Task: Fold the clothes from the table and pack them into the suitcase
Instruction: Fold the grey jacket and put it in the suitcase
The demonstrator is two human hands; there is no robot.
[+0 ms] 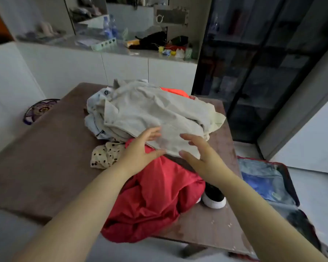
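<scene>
A heap of clothes lies on the brown table (45, 152). On top is a beige garment (146, 112); below it, towards me, a red garment (155, 195) hangs over the near edge. A cream polka-dot piece (104, 154) and pale blue cloth (95, 110) lie at the left, with orange fabric (175, 91) at the back. My left hand (142, 146) and my right hand (199, 156) are over the beige garment's near edge with fingers spread and nearly straight, holding nothing. The open suitcase (267, 178) with a blue lining sits on the floor at the right.
A black-and-white shoe (214, 197) sits on the table right of the red garment. A round patterned tray (40, 110) leans behind the table's left edge. Behind are white cabinets with a cluttered counter (106, 44), and a dark glass cabinet (254, 72) at the right.
</scene>
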